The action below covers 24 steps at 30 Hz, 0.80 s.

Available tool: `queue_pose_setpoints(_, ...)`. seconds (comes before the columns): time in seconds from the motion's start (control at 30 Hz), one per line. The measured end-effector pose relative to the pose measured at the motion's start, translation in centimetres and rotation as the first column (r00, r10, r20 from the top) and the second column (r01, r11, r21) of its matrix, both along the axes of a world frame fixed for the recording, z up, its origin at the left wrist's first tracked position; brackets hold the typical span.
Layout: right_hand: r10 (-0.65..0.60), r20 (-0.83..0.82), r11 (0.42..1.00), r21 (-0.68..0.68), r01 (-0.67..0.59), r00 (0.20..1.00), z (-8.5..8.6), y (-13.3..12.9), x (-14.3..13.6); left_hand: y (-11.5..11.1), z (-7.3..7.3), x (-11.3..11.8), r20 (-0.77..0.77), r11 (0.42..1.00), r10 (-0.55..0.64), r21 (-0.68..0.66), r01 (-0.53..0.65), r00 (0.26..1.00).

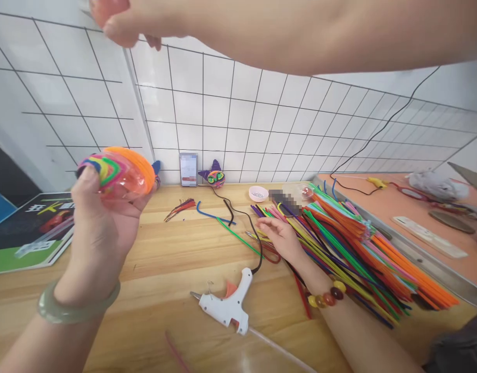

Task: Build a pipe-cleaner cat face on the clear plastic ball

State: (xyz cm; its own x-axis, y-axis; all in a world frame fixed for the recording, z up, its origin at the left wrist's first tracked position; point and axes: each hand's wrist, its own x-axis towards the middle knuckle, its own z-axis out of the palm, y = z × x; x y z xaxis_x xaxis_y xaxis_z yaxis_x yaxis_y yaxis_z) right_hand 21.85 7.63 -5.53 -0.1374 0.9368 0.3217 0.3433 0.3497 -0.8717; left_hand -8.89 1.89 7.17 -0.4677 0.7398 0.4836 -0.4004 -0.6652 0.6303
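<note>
My left hand (110, 223) is raised at the left, closed around a clear plastic ball (131, 181) partly covered in bands of coloured pipe cleaners, with an orange ring round its rim. My right hand (279, 235) is open, fingers stretched leftward at the near end of a heap of pipe cleaners (339, 254). Just beside its fingers lie scissors (256, 237), partly hidden, so I cannot tell whether they touch. A white glue gun (226, 303) with a clear glue stick lies on the wooden table (164, 290) between my hands.
Another person's arm (300, 31) crosses the top, its hand on something reddish. At the wall stand a phone (188, 170) and a cat-faced ornament (215, 176). A pink bowl (258, 194), loose pipe cleaners (234, 233), a cord (246, 211) and a sign board (36, 233) lie around.
</note>
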Motion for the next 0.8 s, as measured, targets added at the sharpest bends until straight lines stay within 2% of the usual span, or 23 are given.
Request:
queue_pose_setpoints(0.13,0.024,0.011,1.0,-0.015,-0.024,1.0,0.1,-0.3,-0.2,0.2,-0.5,0.7,0.004,0.998,-0.022,-0.054,0.023,1.0)
queue_pose_setpoints(0.27,0.0,-0.024,1.0,-0.019,0.0,1.0,1.2,-0.2,0.7,0.3,-0.6,0.6,0.009,0.998,-0.007,-0.068,0.008,1.0)
queue_pose_setpoints(0.37,-0.115,-0.126,0.993,0.013,0.117,0.985,2.4,0.6,2.9,0.3,-0.7,0.5,0.016,0.997,-0.004,-0.07,0.006,1.0)
queue_pose_setpoints(0.47,-0.253,-0.269,0.963,0.022,0.268,0.93,3.5,1.5,5.8,0.2,-1.0,0.8,0.012,0.997,-0.026,-0.069,0.027,1.0)
queue_pose_setpoints(0.57,-0.324,-0.337,0.938,0.005,0.345,0.884,4.1,2.0,7.9,0.2,-1.3,1.5,0.006,0.994,-0.056,-0.095,0.056,0.998)
queue_pose_setpoints(0.7,-0.384,-0.296,0.917,-0.009,0.399,0.875,4.1,2.3,9.0,0.3,-2.0,2.8,0.009,0.982,-0.129,-0.136,0.129,0.992)
queue_pose_setpoints(0.8,-0.443,-0.141,0.894,-0.002,0.448,0.885,3.8,2.6,9.4,0.4,-2.9,3.9,0.024,0.962,-0.192,-0.194,0.193,0.981)
